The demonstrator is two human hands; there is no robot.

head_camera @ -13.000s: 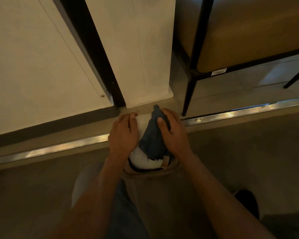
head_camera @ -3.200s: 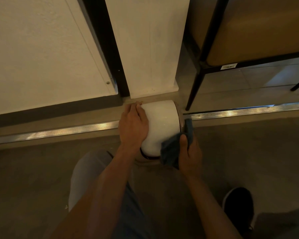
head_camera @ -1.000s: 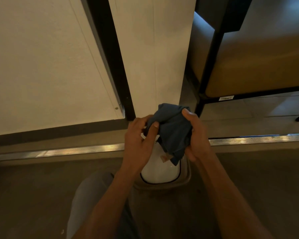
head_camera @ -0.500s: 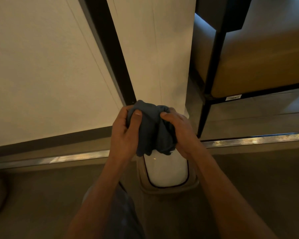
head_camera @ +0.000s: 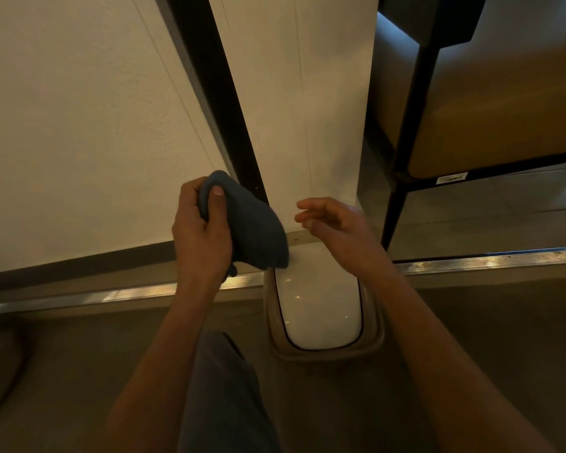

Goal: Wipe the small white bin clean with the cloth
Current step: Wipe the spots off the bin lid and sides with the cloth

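Right hand now off cloth.

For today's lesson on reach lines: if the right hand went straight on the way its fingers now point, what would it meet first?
The right hand points left, toward the blue cloth gripped in the left hand. The cloth would probably come first, though depth between them is unclear.

Left hand grips cloth above white bin; right hand loose.
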